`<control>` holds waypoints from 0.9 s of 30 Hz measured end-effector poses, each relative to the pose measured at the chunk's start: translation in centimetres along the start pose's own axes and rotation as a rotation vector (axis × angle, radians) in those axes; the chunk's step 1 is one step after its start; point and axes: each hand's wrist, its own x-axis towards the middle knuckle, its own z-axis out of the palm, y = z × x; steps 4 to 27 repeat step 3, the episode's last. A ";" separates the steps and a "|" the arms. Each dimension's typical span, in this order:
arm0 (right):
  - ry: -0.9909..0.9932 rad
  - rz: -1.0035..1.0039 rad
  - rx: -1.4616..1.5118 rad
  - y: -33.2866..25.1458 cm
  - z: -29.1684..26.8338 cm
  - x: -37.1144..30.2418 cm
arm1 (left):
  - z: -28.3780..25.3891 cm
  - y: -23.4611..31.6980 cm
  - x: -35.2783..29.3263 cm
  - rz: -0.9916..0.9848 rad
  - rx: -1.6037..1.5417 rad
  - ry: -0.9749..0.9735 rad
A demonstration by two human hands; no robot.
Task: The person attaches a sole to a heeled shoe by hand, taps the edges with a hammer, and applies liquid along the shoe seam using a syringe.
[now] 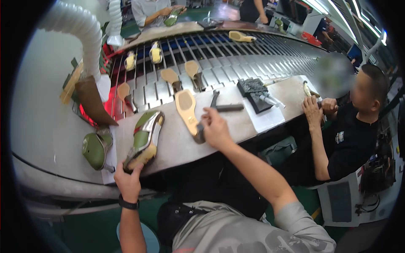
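My left hand (128,182) is closed around one end of a green and silver shoe (145,133) on its last, whose bottom shows bare tan patches. My right hand (216,128) grips the dark heel of a tan shoe sole (186,104), which lies along the metal bench edge. Just beyond the right hand is a hammer (228,107) with a dark handle. Another green shoe (96,149) with a heel rests at the left of the bench, apart from my left hand.
On the slatted conveyor (139,82) sit several soles with heels and yellow-bottomed shoes. A black block tray (254,95) with tubes stands at right of centre. A co-worker (354,122) works at the right. White hoses (90,46) hang at the left; more people stand across the conveyor.
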 end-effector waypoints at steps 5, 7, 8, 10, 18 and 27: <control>-0.060 0.116 0.363 1.4 -1.5 1.9 | -0.9 1.4 0.5 0.346 0.093 0.080; -0.060 0.116 0.363 1.4 -1.5 1.9 | -0.9 1.4 0.5 0.346 0.093 0.080; -0.060 0.116 0.363 1.4 -1.5 1.9 | -0.9 1.4 0.5 0.346 0.093 0.080; -0.060 0.116 0.363 1.4 -1.5 1.9 | -0.9 1.4 0.5 0.346 0.093 0.080; -0.060 0.116 0.363 1.4 -1.5 1.9 | -0.9 1.4 0.5 0.346 0.093 0.080; -0.060 0.116 0.363 1.4 -1.5 1.9 | -0.9 1.4 0.5 0.346 0.093 0.080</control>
